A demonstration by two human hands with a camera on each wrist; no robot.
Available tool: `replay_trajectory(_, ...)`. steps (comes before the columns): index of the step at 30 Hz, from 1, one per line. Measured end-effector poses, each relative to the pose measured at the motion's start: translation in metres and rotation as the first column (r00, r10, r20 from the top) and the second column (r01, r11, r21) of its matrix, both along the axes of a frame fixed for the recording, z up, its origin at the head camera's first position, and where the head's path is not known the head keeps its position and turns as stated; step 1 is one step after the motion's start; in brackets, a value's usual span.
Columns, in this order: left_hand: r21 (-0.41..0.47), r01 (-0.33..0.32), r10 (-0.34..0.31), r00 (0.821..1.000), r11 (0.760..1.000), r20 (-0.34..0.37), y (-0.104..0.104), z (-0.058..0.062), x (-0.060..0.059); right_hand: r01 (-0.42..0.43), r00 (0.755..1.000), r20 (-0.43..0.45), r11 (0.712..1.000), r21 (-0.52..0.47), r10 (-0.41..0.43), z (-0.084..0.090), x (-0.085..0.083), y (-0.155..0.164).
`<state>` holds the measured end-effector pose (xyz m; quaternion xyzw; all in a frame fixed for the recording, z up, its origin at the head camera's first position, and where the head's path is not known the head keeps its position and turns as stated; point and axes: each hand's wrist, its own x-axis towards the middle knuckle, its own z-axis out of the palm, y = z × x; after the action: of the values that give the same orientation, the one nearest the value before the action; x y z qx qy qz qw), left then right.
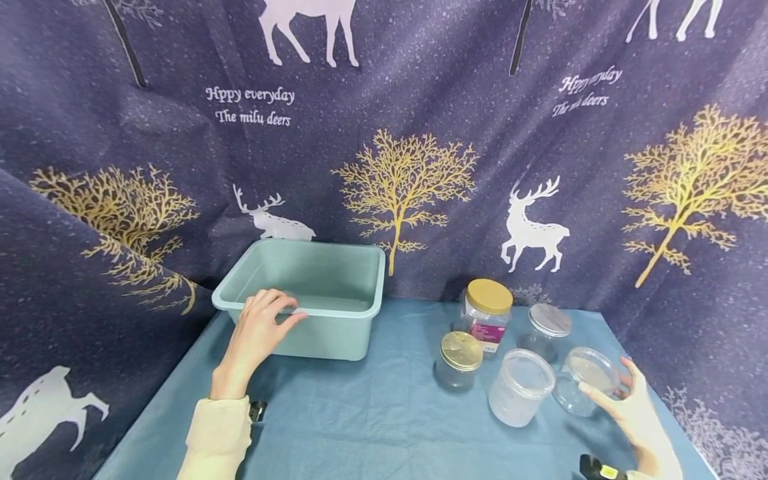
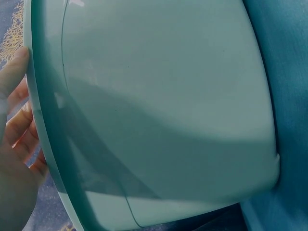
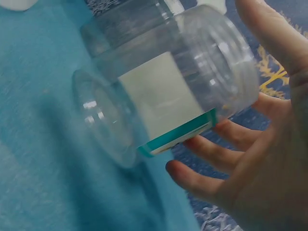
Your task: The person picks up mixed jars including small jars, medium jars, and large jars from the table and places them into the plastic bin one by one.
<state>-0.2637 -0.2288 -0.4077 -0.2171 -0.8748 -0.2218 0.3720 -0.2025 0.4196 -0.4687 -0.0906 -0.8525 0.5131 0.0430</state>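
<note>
A pale green plastic tub (image 1: 360, 280) stands at the back left of the blue tablecloth. My left hand (image 1: 261, 327) holds its front rim, fingers curled over the edge. The left wrist view is filled by the tub's outer wall (image 2: 168, 96), with my left hand (image 2: 14, 125) at the rim on the left. My right hand (image 1: 627, 403) holds a clear lidless jar (image 1: 582, 383), tilted, at the right end of the table. In the right wrist view this jar (image 3: 163, 96) has a white label with a teal stripe; my right hand (image 3: 260, 159) wraps it, thumb above, fingers beneath.
Between the tub and my right hand stand a gold-lidded jar with a pink label (image 1: 486, 317), a small gold-lidded jar (image 1: 459, 360), a silver-lidded jar (image 1: 545, 330) and a frosted lidless jar (image 1: 519, 387). A dark deer-print curtain (image 1: 420, 167) closes the back and both sides.
</note>
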Motion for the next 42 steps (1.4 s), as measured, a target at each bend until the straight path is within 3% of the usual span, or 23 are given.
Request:
replay_trajectory(7,0.001,-0.002,0.002,1.0,1.0,0.006,-0.001,-0.001,0.0,0.052,0.997,-0.055,0.997,-0.051,-0.055,-0.021,-0.001,-0.003)
replay_trajectory(13,0.003,-0.001,0.001,1.0,1.0,0.001,0.0,-0.001,0.0,0.12,0.988,-0.092,0.991,-0.064,-0.125,-0.029,-0.004,-0.007)
replay_trajectory(28,0.008,-0.002,0.002,1.0,1.0,-0.008,-0.001,-0.002,0.001,0.225,0.972,-0.07,0.974,-0.005,-0.225,-0.032,-0.009,-0.01)
replay_trajectory(34,0.004,0.003,-0.003,1.0,1.0,-0.012,-0.001,-0.002,0.001,0.24,0.966,-0.104,0.971,0.009,-0.238,-0.033,-0.008,-0.009)
replay_trajectory(42,0.004,0.009,-0.009,1.0,1.0,-0.019,-0.001,-0.001,-0.001,0.276,0.955,-0.114,0.961,0.006,-0.274,-0.024,-0.005,-0.012)
